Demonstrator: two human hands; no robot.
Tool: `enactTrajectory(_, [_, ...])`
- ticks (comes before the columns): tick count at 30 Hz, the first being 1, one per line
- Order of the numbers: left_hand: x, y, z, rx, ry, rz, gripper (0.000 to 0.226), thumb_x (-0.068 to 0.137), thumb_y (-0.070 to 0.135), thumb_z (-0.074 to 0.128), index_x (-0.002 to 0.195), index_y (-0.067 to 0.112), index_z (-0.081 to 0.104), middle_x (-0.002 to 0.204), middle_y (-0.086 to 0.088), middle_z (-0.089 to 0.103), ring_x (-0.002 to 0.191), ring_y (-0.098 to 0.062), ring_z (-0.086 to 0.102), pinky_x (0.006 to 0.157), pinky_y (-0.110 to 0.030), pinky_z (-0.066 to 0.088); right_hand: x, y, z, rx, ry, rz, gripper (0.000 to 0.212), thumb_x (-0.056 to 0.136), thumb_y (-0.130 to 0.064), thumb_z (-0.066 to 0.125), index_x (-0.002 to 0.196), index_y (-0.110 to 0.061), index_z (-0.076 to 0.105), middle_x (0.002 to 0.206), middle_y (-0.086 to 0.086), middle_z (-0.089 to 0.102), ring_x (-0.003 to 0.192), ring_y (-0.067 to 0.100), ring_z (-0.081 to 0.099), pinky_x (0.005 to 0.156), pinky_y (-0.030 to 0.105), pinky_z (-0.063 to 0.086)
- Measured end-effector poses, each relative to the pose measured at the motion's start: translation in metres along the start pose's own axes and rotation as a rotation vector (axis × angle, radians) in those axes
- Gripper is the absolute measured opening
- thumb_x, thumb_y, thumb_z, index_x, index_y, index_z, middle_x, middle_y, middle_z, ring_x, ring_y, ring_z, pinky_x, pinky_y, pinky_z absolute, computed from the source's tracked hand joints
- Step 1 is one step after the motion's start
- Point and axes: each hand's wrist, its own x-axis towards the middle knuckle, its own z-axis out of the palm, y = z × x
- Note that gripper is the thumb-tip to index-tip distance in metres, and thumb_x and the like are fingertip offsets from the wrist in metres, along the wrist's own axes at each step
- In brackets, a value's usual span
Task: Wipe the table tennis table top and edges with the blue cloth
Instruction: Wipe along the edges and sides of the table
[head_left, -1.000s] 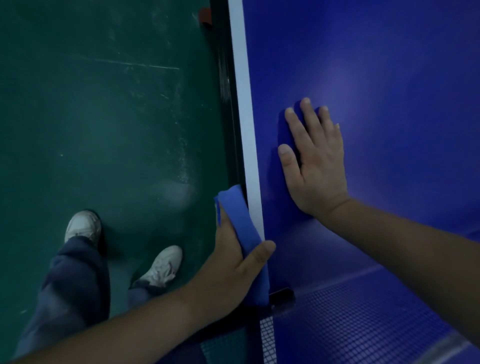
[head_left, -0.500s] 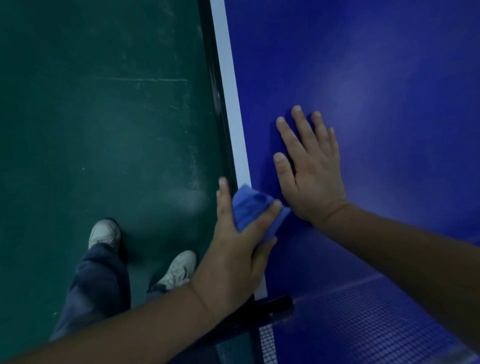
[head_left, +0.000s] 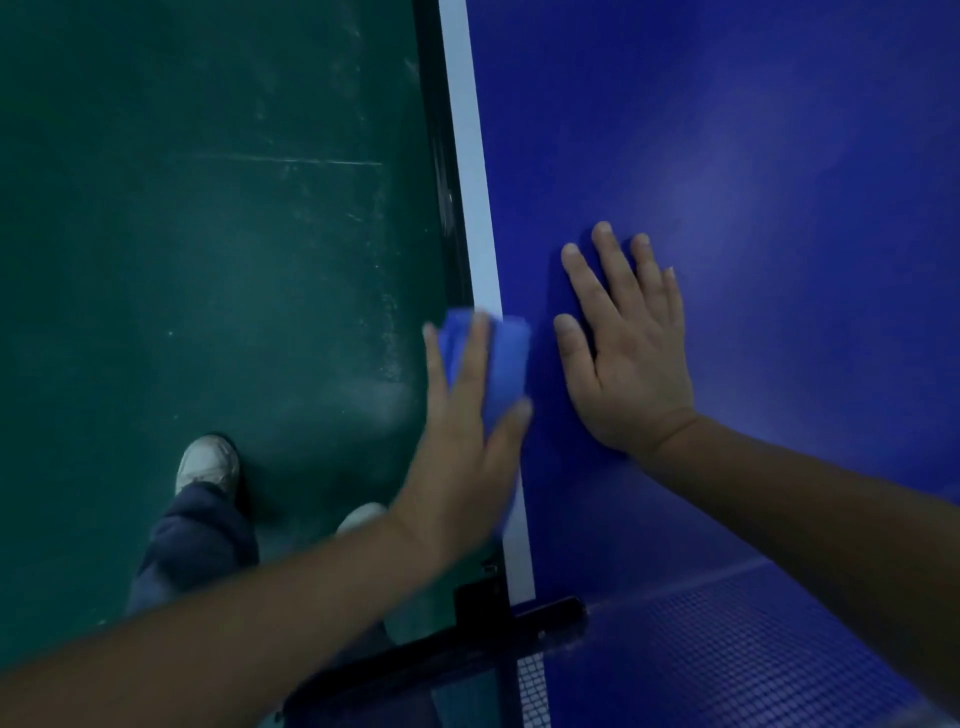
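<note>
Flat press, not a clutch: left hand (head_left: 462, 441) lies with fingers straight over the blue cloth (head_left: 506, 358), thumb stretched along its right side, nothing curled round it. The cloth sits on the white sideline (head_left: 475, 208) of the table tennis table top (head_left: 753, 156), and its left part laps out toward the dark side edge (head_left: 441, 156).

Head view, change noted. A second ago I had the cloth wrapped down over the side edge, nearer the net post (head_left: 519, 618). Half a second ago it was bunched between thumb and fingers, lifted onto the line. Now it is spread under my fingers, further from the post. My reading: the edge stroke is done on this stretch, and I am switching to the sideline strip of the top.

Right hand (head_left: 628, 374) has not shifted. It is palm down, fingers straight and slightly spread, bracing on the blue surface just beside the cloth, apart from it. Both forearms reach forward from low in frame. The left hand is a little blurred. How much of the top is already wiped, cannot tell.
</note>
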Motion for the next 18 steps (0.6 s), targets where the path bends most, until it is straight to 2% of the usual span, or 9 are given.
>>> enactTrajectory(1, [0.025, 0.005, -0.004, -0.04, 0.082, -0.023, 0.073, 0.096, 0.043, 0.046, 0.15, 0.054, -0.003, 0.167, 0.009, -0.008, 0.154, -0.01, -0.004, 0.119, -0.01, 0.006, 0.0, 0.0, 0.0, -0.002, -0.002, 0.001, 0.059, 0.103, -0.045, 0.027, 0.159, -0.025, 0.026, 0.168, 0.001, 0.015, 0.155, 0.028, 0.005, 0.125, 0.051, 0.004])
enactTrajectory(3, [0.049, 0.009, -0.007, -0.152, 0.16, -0.069, 0.075, 0.097, 0.041, 0.045, 0.159, 0.029, 0.005, 0.168, 0.006, 0.006, 0.154, -0.012, 0.003, 0.125, -0.027, 0.01, -0.001, -0.001, 0.0, -0.007, -0.002, 0.001, 0.059, 0.104, -0.045, 0.027, 0.159, -0.025, 0.025, 0.168, 0.0, 0.015, 0.156, 0.028, 0.005, 0.125, 0.05, 0.004])
enactTrajectory(4, [0.042, 0.006, -0.003, -0.212, 0.144, -0.078, 0.074, 0.098, 0.039, 0.045, 0.16, 0.023, 0.009, 0.167, 0.005, 0.014, 0.154, -0.012, 0.01, 0.126, -0.036, 0.014, 0.0, 0.0, 0.0, -0.007, -0.002, 0.002, 0.059, 0.104, -0.045, 0.027, 0.159, -0.025, 0.026, 0.168, 0.0, 0.015, 0.155, 0.028, 0.005, 0.125, 0.05, 0.004])
enactTrajectory(5, [0.025, -0.001, 0.0, -0.272, 0.112, -0.093, 0.073, 0.097, 0.039, 0.046, 0.16, 0.024, 0.011, 0.164, 0.008, 0.022, 0.152, -0.01, 0.018, 0.125, -0.038, 0.019, 0.0, -0.001, 0.0, -0.004, -0.004, 0.004, 0.059, 0.103, -0.045, 0.027, 0.159, -0.025, 0.026, 0.168, 0.0, 0.015, 0.155, 0.028, 0.005, 0.125, 0.051, 0.004])
enactTrajectory(8, [-0.046, -0.017, 0.005, -0.413, -0.104, -0.231, 0.066, 0.089, 0.058, 0.05, 0.143, 0.064, 0.013, 0.146, 0.036, 0.038, 0.142, -0.002, 0.036, 0.117, -0.026, 0.034, 0.0, -0.001, 0.0, -0.007, -0.001, 0.008, 0.059, 0.103, -0.046, 0.027, 0.159, -0.025, 0.025, 0.168, 0.0, 0.015, 0.155, 0.028, 0.005, 0.125, 0.051, 0.005])
enactTrajectory(9, [-0.06, -0.02, 0.006, -0.434, -0.151, -0.238, 0.066, 0.087, 0.061, 0.051, 0.141, 0.065, 0.014, 0.145, 0.035, 0.039, 0.141, -0.001, 0.038, 0.117, -0.028, 0.035, 0.0, -0.001, 0.001, -0.009, 0.0, 0.006, 0.059, 0.103, -0.045, 0.027, 0.158, -0.025, 0.026, 0.168, 0.0, 0.015, 0.155, 0.028, 0.005, 0.125, 0.051, 0.005])
enactTrajectory(11, [-0.055, -0.022, 0.007, -0.501, -0.153, -0.24, 0.073, 0.091, 0.052, 0.052, 0.153, 0.045, 0.013, 0.154, 0.018, 0.038, 0.142, -0.006, 0.039, 0.119, -0.039, 0.033, 0.0, -0.002, 0.001, -0.008, 0.0, 0.005, 0.059, 0.103, -0.044, 0.028, 0.158, -0.025, 0.026, 0.168, 0.0, 0.016, 0.155, 0.028, 0.005, 0.124, 0.052, 0.005])
enactTrajectory(14, [-0.001, -0.002, 0.007, -0.449, 0.037, -0.223, 0.076, 0.092, 0.043, 0.048, 0.158, 0.024, 0.015, 0.161, 0.002, 0.031, 0.148, -0.016, 0.031, 0.121, -0.046, 0.026, 0.001, -0.002, 0.0, -0.008, 0.001, 0.012, 0.059, 0.102, -0.043, 0.029, 0.157, -0.022, 0.029, 0.167, 0.002, 0.018, 0.155, 0.03, 0.008, 0.123, 0.054, 0.008])
enactTrajectory(18, [0.089, 0.014, -0.018, -0.278, 0.171, -0.151, 0.075, 0.097, 0.048, 0.043, 0.159, 0.019, 0.013, 0.168, -0.001, 0.006, 0.153, -0.012, 0.003, 0.122, -0.027, 0.007, 0.0, -0.005, -0.001, -0.015, 0.003, 0.025, 0.058, 0.102, -0.041, 0.03, 0.156, -0.019, 0.032, 0.166, 0.004, 0.02, 0.154, 0.031, 0.01, 0.122, 0.057, 0.011])
